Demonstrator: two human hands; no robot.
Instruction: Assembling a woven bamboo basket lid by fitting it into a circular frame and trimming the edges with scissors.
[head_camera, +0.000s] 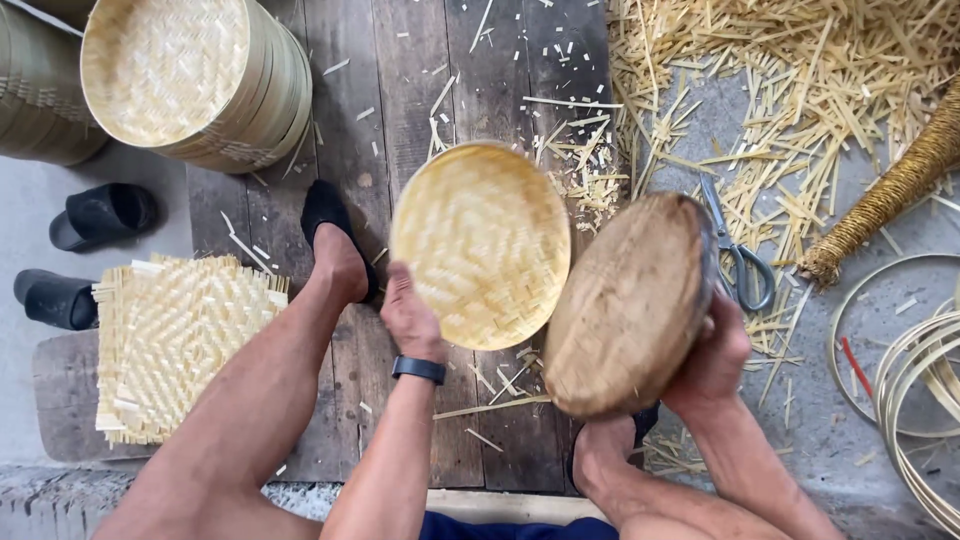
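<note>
My left hand (410, 318) grips the lower left rim of a round woven bamboo tray (483, 243), held tilted above the wooden boards. Beside it, my right hand (712, 358) holds a thick round wooden block (628, 305) on edge, its flat face turned toward me. The tray and the block almost touch at the middle. A black band sits on my left wrist (418, 369). My bare legs and black slippers show below and to the left of the tray.
A stack of finished round trays (200, 80) stands at the top left. Flat square woven mats (175, 345) lie at the left. Scissors (735, 250) rest among bamboo strip offcuts (800, 90) at the right. Bamboo hoops (900, 350) lie at the far right, two black sandals (80, 250) at the far left.
</note>
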